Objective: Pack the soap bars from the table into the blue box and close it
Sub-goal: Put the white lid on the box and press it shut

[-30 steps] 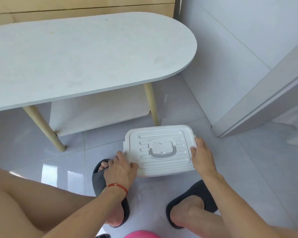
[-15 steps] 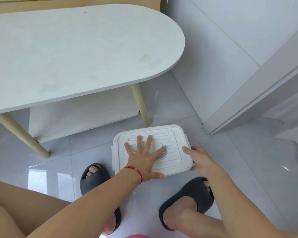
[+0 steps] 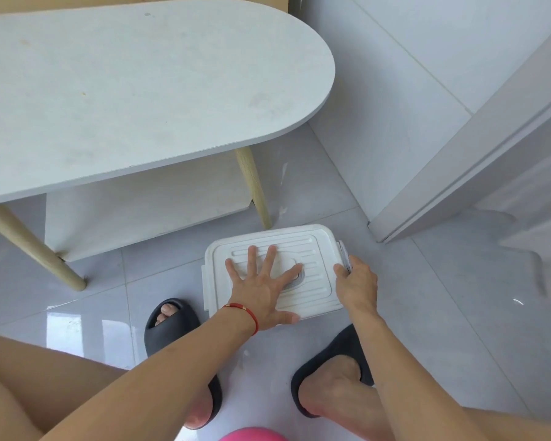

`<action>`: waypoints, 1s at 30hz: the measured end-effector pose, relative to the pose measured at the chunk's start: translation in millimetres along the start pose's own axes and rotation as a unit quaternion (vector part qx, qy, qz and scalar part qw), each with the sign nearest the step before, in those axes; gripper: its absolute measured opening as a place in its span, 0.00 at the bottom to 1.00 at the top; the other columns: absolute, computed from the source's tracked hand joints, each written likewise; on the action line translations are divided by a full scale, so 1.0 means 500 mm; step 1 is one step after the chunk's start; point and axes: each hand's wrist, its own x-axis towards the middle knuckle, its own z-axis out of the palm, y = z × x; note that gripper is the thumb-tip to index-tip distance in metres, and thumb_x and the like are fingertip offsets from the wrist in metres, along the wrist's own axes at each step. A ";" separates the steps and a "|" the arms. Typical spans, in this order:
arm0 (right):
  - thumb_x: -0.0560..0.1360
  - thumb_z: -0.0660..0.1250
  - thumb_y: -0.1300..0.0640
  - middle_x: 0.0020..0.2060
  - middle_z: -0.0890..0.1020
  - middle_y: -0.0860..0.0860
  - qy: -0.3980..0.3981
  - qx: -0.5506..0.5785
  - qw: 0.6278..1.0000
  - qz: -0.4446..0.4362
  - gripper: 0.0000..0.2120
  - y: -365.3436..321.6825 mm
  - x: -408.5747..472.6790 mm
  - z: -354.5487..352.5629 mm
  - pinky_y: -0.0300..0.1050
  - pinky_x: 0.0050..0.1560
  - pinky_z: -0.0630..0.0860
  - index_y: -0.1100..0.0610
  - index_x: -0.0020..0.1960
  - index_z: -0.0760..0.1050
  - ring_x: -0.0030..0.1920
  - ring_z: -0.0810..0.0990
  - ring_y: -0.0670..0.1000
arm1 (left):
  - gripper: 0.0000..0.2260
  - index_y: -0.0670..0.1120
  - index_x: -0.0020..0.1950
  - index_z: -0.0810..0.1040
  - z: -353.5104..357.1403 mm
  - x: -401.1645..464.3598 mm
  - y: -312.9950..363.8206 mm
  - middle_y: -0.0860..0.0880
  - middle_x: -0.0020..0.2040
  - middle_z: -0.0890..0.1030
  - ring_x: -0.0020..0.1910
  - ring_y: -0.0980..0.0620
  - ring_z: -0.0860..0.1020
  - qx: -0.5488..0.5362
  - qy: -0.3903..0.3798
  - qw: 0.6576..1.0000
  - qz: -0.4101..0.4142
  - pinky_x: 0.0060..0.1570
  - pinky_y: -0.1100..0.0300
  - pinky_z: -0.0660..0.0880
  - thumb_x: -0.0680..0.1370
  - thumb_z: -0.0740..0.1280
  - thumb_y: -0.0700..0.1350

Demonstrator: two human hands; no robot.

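Observation:
The box stands on the floor tiles below the table, and only its white ribbed lid [image 3: 315,249] shows; the blue body is hidden under it. My left hand [image 3: 263,288] lies flat on the lid with the fingers spread, covering the grey handle in the middle. My right hand [image 3: 357,281] is at the lid's right edge, with its fingers on the grey side latch [image 3: 344,254]. No soap bars are in sight.
The white oval table [image 3: 140,90] on wooden legs [image 3: 255,192] stands just behind the box, with a low shelf under it. A white wall and door frame [image 3: 458,173] rise to the right. My feet in black slippers [image 3: 172,319] sit near the box.
My left hand moved from the lid's left edge onto the top and now presses flat on it. My right hand shifted along the right edge to the latch.

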 end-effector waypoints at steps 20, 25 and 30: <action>0.80 0.61 0.37 0.84 0.41 0.52 -0.169 -0.285 0.897 -0.292 0.39 -0.078 -0.084 0.100 0.67 0.77 0.32 0.48 0.84 0.49 0.82 0.34 0.59 | 0.51 0.46 0.82 0.54 0.036 -0.100 -0.147 0.43 0.80 0.60 0.78 0.43 0.62 -0.504 0.080 0.777 -0.368 0.75 0.48 0.61 0.69 0.77 0.62; 0.80 0.60 0.35 0.82 0.32 0.50 -0.205 -0.283 0.898 -0.269 0.41 -0.067 -0.090 0.117 0.64 0.79 0.32 0.46 0.84 0.42 0.80 0.27 0.56 | 0.21 0.44 0.57 0.81 0.039 -0.102 -0.164 0.46 0.55 0.85 0.47 0.52 0.83 -0.641 0.005 0.694 -0.328 0.55 0.50 0.82 0.71 0.78 0.55; 0.80 0.60 0.35 0.82 0.32 0.50 -0.206 -0.291 0.896 -0.265 0.41 -0.071 -0.090 0.119 0.63 0.78 0.31 0.45 0.84 0.42 0.80 0.27 0.55 | 0.23 0.43 0.53 0.80 0.039 -0.101 -0.164 0.49 0.44 0.83 0.41 0.52 0.81 -0.606 0.071 0.701 -0.370 0.41 0.57 0.82 0.67 0.82 0.54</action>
